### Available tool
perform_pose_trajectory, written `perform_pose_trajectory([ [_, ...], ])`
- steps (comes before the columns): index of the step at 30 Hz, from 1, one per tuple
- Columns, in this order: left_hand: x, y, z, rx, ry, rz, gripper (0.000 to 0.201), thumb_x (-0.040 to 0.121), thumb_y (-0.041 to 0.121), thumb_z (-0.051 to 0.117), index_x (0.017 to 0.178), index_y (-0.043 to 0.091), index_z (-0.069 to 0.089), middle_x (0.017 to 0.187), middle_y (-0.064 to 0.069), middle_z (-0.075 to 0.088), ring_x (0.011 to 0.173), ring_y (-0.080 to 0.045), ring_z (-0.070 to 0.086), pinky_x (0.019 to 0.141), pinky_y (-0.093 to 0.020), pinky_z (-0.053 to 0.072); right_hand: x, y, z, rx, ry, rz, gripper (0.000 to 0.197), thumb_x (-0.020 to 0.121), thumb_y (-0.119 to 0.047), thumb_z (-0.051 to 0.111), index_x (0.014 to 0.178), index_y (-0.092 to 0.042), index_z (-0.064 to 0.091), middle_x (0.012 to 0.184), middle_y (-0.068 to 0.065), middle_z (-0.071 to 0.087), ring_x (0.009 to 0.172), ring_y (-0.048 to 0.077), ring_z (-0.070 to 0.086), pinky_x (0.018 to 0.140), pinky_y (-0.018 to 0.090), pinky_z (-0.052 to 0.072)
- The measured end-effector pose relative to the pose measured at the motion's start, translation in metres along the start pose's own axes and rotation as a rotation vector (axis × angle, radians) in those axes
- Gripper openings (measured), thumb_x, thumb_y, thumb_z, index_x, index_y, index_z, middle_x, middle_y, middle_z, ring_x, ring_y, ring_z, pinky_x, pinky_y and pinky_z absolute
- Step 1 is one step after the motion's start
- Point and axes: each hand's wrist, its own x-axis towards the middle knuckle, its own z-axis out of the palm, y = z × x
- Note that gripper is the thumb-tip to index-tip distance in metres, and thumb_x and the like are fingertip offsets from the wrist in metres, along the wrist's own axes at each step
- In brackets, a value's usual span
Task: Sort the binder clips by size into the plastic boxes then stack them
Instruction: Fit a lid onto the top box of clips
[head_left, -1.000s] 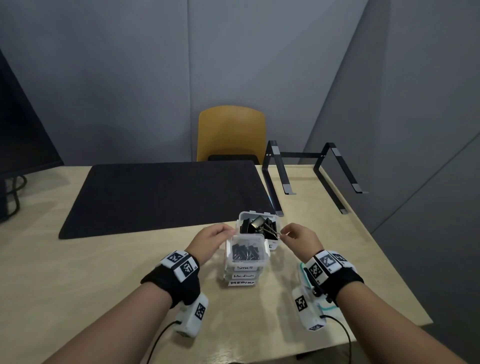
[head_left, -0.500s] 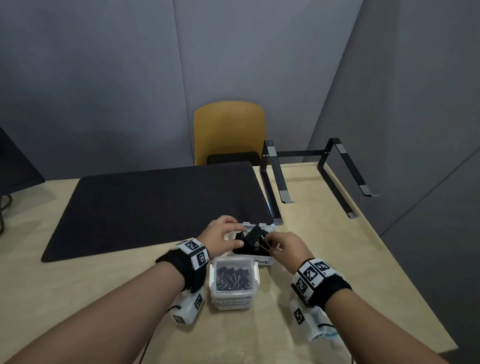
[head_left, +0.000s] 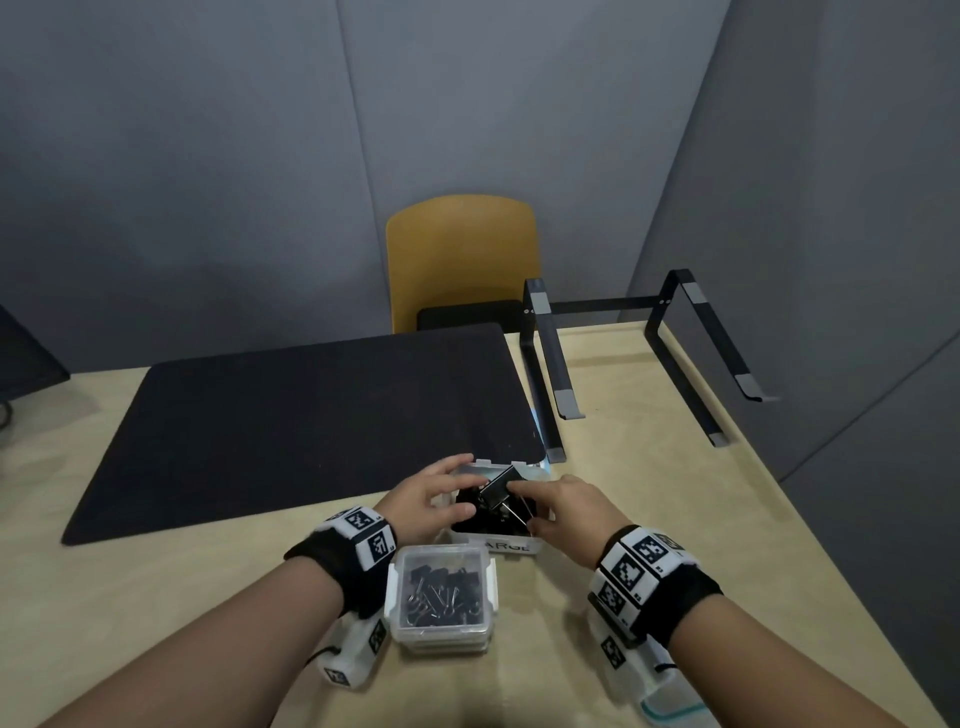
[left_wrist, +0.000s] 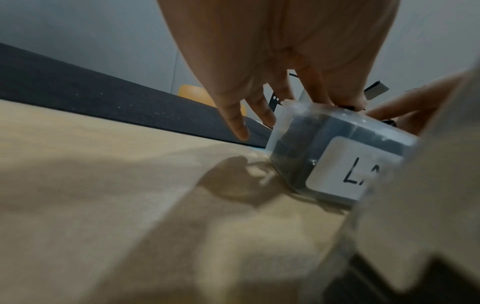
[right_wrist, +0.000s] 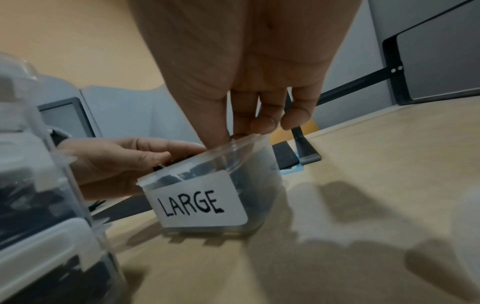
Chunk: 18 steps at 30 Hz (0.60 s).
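The open clear box labelled LARGE (head_left: 511, 545) (right_wrist: 197, 202) (left_wrist: 335, 168) stands on the table at the mat's near right corner, full of black clips. My right hand (head_left: 561, 506) (right_wrist: 249, 115) pinches a large binder clip (head_left: 497, 486) over its opening, index finger on the black body and thumb on the wire handles. My left hand (head_left: 428, 499) (left_wrist: 272, 67) holds the box's left wall, thumb lying on the clips inside and fingers spread over the far corner. Just in front stands a stack of lidded boxes (head_left: 441, 597) with small clips in the top one.
A black desk mat (head_left: 291, 415) covers the table's middle. A black laptop stand (head_left: 639, 358) sits at the back right and a yellow chair (head_left: 462, 260) behind the table. The table's right edge (head_left: 831, 561) runs close to my right arm. A monitor (head_left: 26, 353) is at the far left.
My left hand has left the top of the stack and moved onto the LARGE box. My right hand has brought the large clip down toward the box opening. The view has shifted closer.
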Motion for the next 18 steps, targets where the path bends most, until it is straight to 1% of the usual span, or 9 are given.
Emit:
perform_pose_trajectory([
  [3, 0.0, -0.001, 0.001, -0.003, -0.013, 0.013, 0.039, 0.091, 0.024, 0.059, 0.126, 0.04, 0.05, 0.148, 0.017, 0.026, 0.138, -0.004, 0.026, 0.114, -0.03, 0.022, 0.004, 0.001, -0.001, -0.017, -0.039, -0.045, 0.054, 0.088, -0.017, 0.054, 0.134, -0.042, 0.042, 0.108, -0.001, 0.065, 0.105, 0.02, 0.052, 0.09, 0.033, 0.044],
  [5, -0.001, 0.001, 0.002, 0.005, -0.01, -0.005, 0.042, 0.092, 0.021, 0.058, 0.127, 0.041, 0.045, 0.147, 0.016, 0.025, 0.138, -0.003, 0.024, 0.116, -0.032, 0.022, 0.006, 0.002, 0.0, -0.021, -0.069, -0.066, 0.057, 0.086, -0.014, 0.053, 0.134, -0.043, 0.042, 0.108, 0.001, 0.066, 0.104, 0.022, 0.054, 0.088, 0.035, 0.046],
  [7, -0.002, 0.006, 0.003, 0.05, -0.013, -0.028, 0.051, 0.093, 0.019, 0.057, 0.131, 0.045, 0.036, 0.149, 0.013, 0.023, 0.138, -0.003, 0.023, 0.117, -0.033, 0.023, 0.009, 0.003, 0.003, -0.031, -0.094, -0.087, 0.057, 0.085, -0.012, 0.051, 0.132, -0.043, 0.044, 0.108, 0.004, 0.063, 0.104, 0.025, 0.054, 0.089, 0.035, 0.046],
  [10, -0.001, 0.018, 0.003, 0.178, -0.067, -0.056, 0.062, 0.093, 0.016, 0.053, 0.137, 0.051, 0.027, 0.151, 0.011, 0.019, 0.135, -0.009, 0.031, 0.106, -0.02, 0.027, 0.014, 0.004, 0.005, -0.019, -0.115, -0.095, 0.053, 0.087, -0.013, 0.051, 0.131, -0.042, 0.047, 0.106, 0.005, 0.052, 0.104, 0.025, 0.053, 0.091, 0.031, 0.043],
  [11, 0.001, 0.021, 0.002, 0.215, -0.081, -0.054, 0.064, 0.093, 0.014, 0.052, 0.138, 0.051, 0.027, 0.151, 0.011, 0.018, 0.134, -0.011, 0.031, 0.105, -0.02, 0.028, 0.014, 0.006, 0.005, -0.007, -0.118, -0.099, 0.052, 0.087, -0.012, 0.052, 0.131, -0.04, 0.048, 0.105, 0.004, 0.048, 0.103, 0.024, 0.053, 0.091, 0.027, 0.041],
  [13, 0.002, 0.024, 0.003, 0.258, -0.093, -0.048, 0.067, 0.091, 0.01, 0.05, 0.137, 0.053, 0.028, 0.153, 0.011, 0.016, 0.137, -0.014, 0.026, 0.111, -0.028, 0.027, 0.011, 0.007, 0.002, 0.043, -0.115, -0.094, 0.049, 0.089, -0.01, 0.052, 0.131, -0.035, 0.051, 0.104, 0.003, 0.043, 0.102, 0.022, 0.052, 0.089, 0.02, 0.036],
  [15, 0.004, 0.024, 0.003, 0.277, -0.099, -0.046, 0.067, 0.09, 0.009, 0.048, 0.136, 0.054, 0.028, 0.154, 0.011, 0.014, 0.141, -0.014, 0.016, 0.117, -0.035, 0.02, 0.004, 0.009, -0.002, 0.142, -0.079, -0.067, 0.049, 0.089, -0.009, 0.053, 0.133, -0.032, 0.05, 0.111, 0.002, 0.044, 0.098, 0.015, 0.049, 0.087, 0.013, 0.033],
  [16, 0.004, 0.024, 0.004, 0.275, -0.104, -0.043, 0.067, 0.09, 0.008, 0.047, 0.135, 0.055, 0.029, 0.155, 0.011, 0.013, 0.142, -0.014, 0.012, 0.118, -0.037, 0.017, 0.0, 0.011, -0.004, 0.195, -0.038, -0.034, 0.05, 0.089, -0.01, 0.054, 0.134, -0.031, 0.049, 0.114, 0.001, 0.044, 0.093, 0.011, 0.048, 0.087, 0.013, 0.035],
  [18, 0.006, 0.024, 0.003, 0.268, -0.12, -0.037, 0.066, 0.09, 0.01, 0.048, 0.134, 0.056, 0.03, 0.155, 0.011, 0.01, 0.143, -0.014, 0.009, 0.118, -0.04, 0.016, -0.01, 0.017, -0.008, 0.234, 0.058, 0.076, 0.048, 0.088, -0.021, 0.058, 0.134, -0.028, 0.048, 0.121, -0.001, 0.045, 0.091, 0.009, 0.048, 0.09, 0.02, 0.041],
])
